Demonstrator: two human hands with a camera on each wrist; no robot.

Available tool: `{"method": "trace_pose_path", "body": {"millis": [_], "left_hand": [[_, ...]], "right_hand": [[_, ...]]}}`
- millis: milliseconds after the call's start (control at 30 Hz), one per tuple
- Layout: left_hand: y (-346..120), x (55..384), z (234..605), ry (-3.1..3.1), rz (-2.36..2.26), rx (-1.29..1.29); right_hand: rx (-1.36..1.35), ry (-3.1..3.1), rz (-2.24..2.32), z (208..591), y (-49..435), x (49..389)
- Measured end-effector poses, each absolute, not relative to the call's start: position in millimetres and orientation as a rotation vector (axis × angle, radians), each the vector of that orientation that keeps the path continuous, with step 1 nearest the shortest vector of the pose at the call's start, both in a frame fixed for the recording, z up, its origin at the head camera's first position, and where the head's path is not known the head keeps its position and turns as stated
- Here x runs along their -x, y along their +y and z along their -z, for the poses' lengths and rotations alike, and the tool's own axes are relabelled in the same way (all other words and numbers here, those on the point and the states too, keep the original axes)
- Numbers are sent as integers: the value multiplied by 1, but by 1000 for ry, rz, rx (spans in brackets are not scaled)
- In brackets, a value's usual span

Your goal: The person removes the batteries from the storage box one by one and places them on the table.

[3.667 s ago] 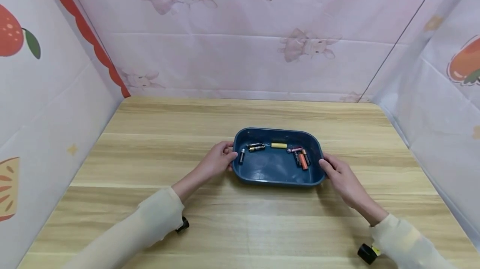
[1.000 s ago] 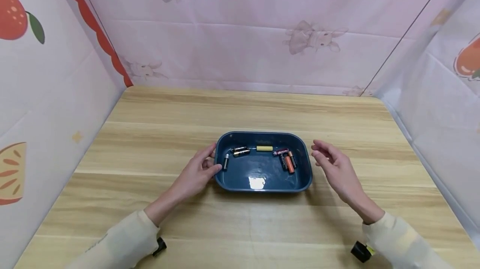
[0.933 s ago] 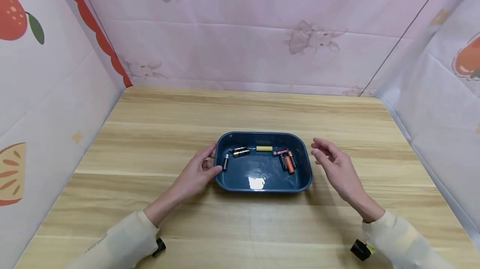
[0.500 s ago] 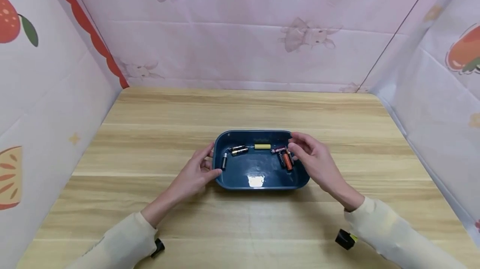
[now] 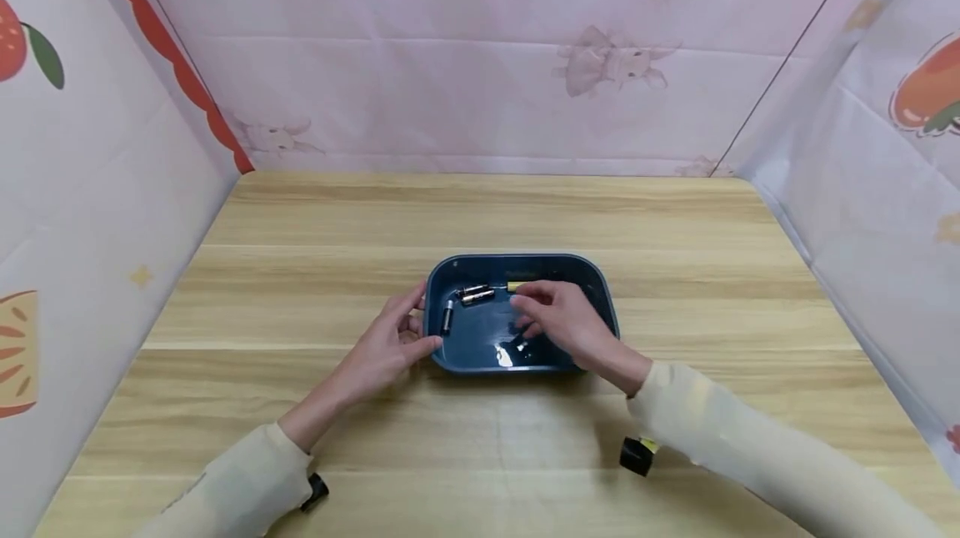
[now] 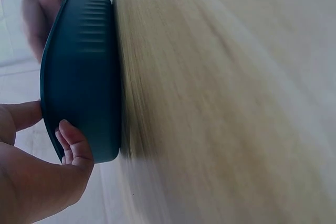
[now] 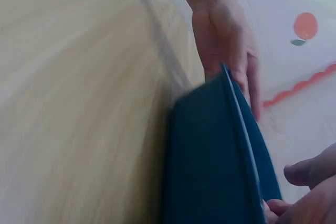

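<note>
A dark blue plastic tray (image 5: 472, 339) stands on the table with small batteries inside. My left hand (image 5: 384, 348) grips its left end, thumb at the rim and fingers against the outer wall (image 6: 86, 98). My right hand (image 5: 568, 323) hovers over the right half, fingers loosely bent, with nothing seen in it; in the right wrist view its thumb (image 7: 299, 173) stands apart from the fingers. A black battery (image 5: 447, 318) lies near the left wall, and two dark-and-gold batteries (image 5: 477, 297) lie behind it. A yellow battery (image 5: 516, 286) shows partly. The tray's right end is hidden behind the right hand.
The wood-grain table (image 5: 337, 221) extends around the tray on all sides. Printed cloth walls (image 5: 450, 104) close off the back and both sides. A black wrist device (image 5: 637, 456) hangs under the right sleeve.
My right hand has let go of the tray's right end and moved left over its inside, covering the red and orange batteries. The left hand keeps its grip; the tray sits further left than at first.
</note>
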State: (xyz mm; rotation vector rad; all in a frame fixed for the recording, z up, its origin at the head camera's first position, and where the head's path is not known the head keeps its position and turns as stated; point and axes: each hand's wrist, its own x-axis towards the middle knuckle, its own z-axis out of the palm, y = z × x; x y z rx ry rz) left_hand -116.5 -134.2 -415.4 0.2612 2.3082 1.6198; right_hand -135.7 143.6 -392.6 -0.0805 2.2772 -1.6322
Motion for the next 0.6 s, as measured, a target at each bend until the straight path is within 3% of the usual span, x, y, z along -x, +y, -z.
{"method": "trace_pose_path", "body": {"millis": [600], "left_hand": [[-134,114,417,2296,-1646,-301]], "right_hand": [[-87,1879,1759,412,68,153]]}}
